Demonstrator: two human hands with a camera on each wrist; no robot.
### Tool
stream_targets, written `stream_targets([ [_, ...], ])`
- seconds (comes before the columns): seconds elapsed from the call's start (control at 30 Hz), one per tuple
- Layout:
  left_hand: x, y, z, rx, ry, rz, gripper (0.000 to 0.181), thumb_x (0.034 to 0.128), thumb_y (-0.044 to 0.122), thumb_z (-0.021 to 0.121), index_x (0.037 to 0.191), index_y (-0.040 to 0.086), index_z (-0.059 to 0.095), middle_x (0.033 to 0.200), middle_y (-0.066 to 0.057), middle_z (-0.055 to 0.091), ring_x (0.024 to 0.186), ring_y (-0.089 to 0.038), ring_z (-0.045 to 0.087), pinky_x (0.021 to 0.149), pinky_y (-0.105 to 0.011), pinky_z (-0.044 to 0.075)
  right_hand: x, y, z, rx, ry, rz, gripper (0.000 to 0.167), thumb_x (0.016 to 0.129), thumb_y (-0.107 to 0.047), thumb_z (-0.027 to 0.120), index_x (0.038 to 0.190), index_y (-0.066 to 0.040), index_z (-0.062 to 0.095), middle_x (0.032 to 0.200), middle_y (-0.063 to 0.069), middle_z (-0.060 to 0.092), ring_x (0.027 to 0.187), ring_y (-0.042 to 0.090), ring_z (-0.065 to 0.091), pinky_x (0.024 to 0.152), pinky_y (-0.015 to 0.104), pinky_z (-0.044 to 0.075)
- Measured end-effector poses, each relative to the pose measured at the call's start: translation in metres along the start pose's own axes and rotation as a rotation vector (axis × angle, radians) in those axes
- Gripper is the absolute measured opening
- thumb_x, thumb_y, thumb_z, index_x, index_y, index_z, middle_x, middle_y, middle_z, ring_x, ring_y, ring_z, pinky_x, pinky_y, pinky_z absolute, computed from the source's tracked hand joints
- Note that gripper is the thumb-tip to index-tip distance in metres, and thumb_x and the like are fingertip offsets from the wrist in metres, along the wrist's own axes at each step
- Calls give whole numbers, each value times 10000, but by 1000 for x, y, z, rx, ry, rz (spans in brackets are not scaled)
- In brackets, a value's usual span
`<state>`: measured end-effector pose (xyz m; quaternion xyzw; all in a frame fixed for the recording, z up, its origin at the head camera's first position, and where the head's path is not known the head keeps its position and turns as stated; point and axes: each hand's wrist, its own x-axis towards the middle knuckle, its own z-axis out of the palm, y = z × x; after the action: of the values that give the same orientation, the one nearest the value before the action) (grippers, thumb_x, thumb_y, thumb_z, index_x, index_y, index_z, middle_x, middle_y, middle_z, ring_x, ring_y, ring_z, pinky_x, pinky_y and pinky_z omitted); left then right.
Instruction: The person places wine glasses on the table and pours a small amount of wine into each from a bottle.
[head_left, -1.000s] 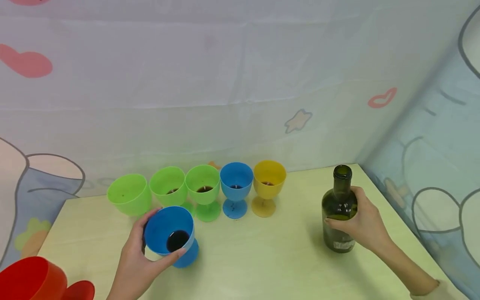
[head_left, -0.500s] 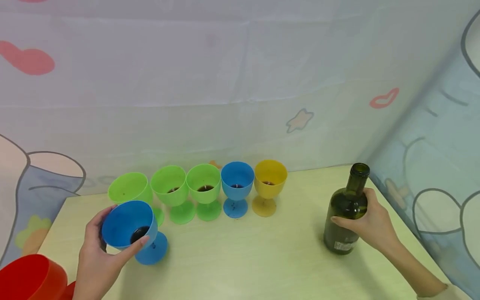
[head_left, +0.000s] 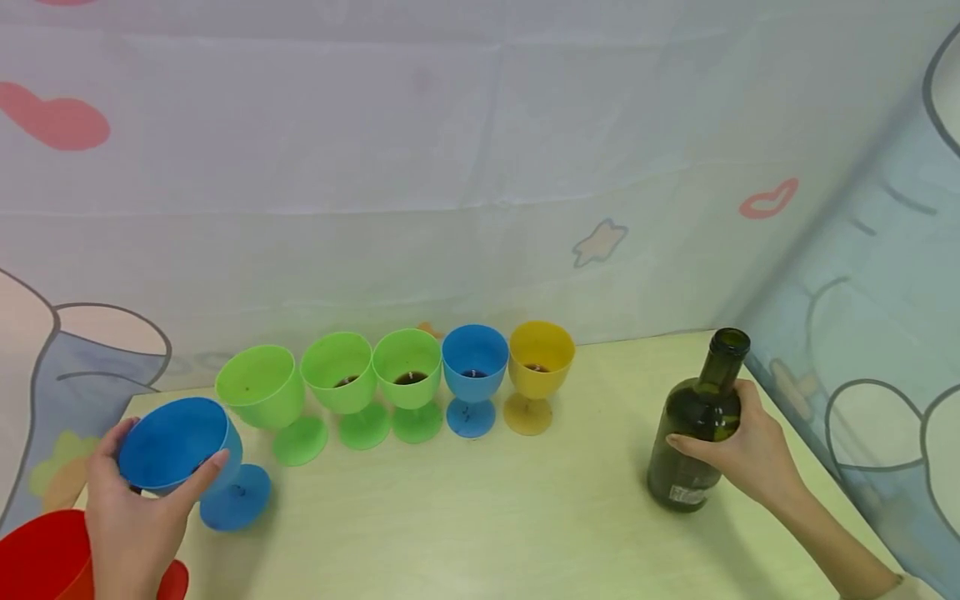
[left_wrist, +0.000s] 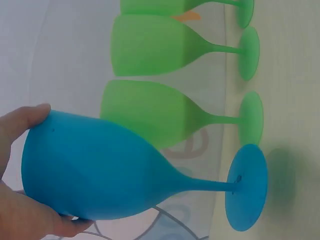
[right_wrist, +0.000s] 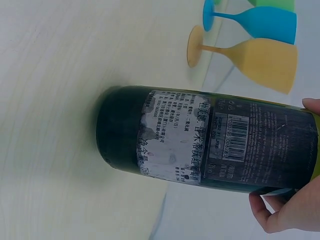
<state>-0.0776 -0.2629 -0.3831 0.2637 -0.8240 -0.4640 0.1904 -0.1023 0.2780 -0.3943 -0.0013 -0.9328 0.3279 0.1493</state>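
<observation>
My left hand (head_left: 138, 508) grips a blue goblet (left_wrist: 100, 165) by the bowl, near its rim, at the table's left side. The goblet tilts slightly, and a little dark liquid shows inside in the head view. Its foot appears just above the table in the left wrist view. On the right, my right hand (head_left: 757, 454) grips a dark green wine bottle (head_left: 693, 442) round its upper body. The bottle leans slightly to the right. Its labelled side (right_wrist: 172, 137) faces the right wrist camera.
Along the back stand a green goblet (head_left: 262, 392), two more green ones, a blue goblet (head_left: 474, 367) and a yellow goblet (head_left: 538, 362). Most hold some dark liquid. A red goblet (head_left: 45, 554) is at the front left, partly behind my left hand. A printed cloth (head_left: 450, 167) hangs behind the table.
My left hand has carried the blue goblet leftward, uncovering the leftmost green goblet's foot. The bottle in my right hand has shifted a little right and leans more.
</observation>
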Motion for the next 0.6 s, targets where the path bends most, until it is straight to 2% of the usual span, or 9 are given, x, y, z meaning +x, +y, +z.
stream_targets([
  [0.13,11,0,1,-3,21,-35,892,832,301,646,1465,152,36,1503,-144,89,1344,-395,95,947,-625,277,0,0,0,-2,0,-13,777,676,-297,807,1190,28,324,1005,220,534,870,395,551,660,449,430],
  [0.47,45,-7,9,-96,61,-111,888,827,350,638,1459,218,29,1514,-63,78,1366,-318,62,1023,-543,233,-1,1,-1,12,-6,-15,785,674,-284,810,1201,26,318,1017,225,536,876,393,554,666,455,433],
  [0.6,55,-10,12,-120,69,-114,881,822,359,641,1457,234,44,1512,-53,86,1367,-311,65,1034,-527,223,-1,2,-1,9,-3,-25,768,675,-286,809,1187,23,328,994,214,544,864,388,558,655,432,434],
])
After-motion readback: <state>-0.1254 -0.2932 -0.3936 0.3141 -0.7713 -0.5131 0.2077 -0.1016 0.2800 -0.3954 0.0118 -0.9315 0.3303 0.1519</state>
